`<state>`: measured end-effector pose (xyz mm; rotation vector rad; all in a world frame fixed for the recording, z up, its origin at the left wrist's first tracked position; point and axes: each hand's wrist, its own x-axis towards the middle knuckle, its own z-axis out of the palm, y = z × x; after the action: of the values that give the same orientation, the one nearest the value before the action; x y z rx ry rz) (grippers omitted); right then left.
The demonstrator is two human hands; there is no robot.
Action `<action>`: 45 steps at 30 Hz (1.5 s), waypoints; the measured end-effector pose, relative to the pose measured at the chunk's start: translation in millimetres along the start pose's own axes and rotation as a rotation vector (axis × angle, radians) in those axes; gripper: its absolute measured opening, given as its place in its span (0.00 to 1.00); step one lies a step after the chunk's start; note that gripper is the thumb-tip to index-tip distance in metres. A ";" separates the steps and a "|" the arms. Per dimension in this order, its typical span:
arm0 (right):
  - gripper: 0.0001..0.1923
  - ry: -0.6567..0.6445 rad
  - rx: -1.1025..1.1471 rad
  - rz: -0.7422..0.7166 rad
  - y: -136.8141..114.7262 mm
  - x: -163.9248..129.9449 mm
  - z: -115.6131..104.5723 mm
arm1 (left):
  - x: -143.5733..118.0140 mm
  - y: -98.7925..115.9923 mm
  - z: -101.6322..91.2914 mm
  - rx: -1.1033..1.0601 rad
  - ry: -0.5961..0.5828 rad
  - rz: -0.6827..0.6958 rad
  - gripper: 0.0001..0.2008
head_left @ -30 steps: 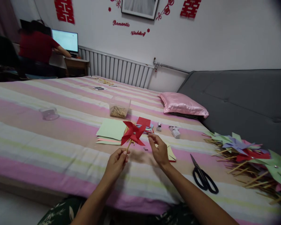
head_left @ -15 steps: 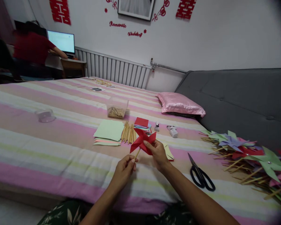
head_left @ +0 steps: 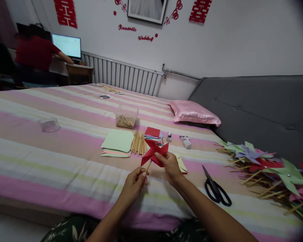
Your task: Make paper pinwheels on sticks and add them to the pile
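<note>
My left hand (head_left: 134, 181) pinches the stick (head_left: 148, 166), right hand (head_left: 169, 163) grips the red pinwheel (head_left: 155, 152) just above it; best held lightly, no creasing.

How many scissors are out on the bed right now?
1. The black-handled scissors lie on the striped bedsheet, right of the right hand and left of the paper pinwheel pile. Others may be hidden under it.

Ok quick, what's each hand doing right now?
Left hand: closed, pinching the stick of the red pinwheel.
Right hand: closed on the pinwheel's paper.
</note>
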<state>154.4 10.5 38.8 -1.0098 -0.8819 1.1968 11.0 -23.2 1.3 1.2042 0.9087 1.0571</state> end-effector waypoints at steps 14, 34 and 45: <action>0.18 0.126 -0.002 -0.034 3.9 10.1 -9.0 | -0.6 -11.8 -10.4 0.571 0.005 0.066 0.14; 0.15 0.063 0.025 -0.122 -0.4 3.9 -8.8 | -1.2 -5.9 -11.4 0.633 0.054 0.068 0.15; 0.14 0.139 -0.025 -0.170 1.6 9.7 -18.5 | -1.0 -7.8 -9.8 0.704 0.022 0.085 0.14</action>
<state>172.9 17.5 31.6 -1.0050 -0.8572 0.9636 2.6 -21.8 -7.9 1.8209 1.3131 0.8329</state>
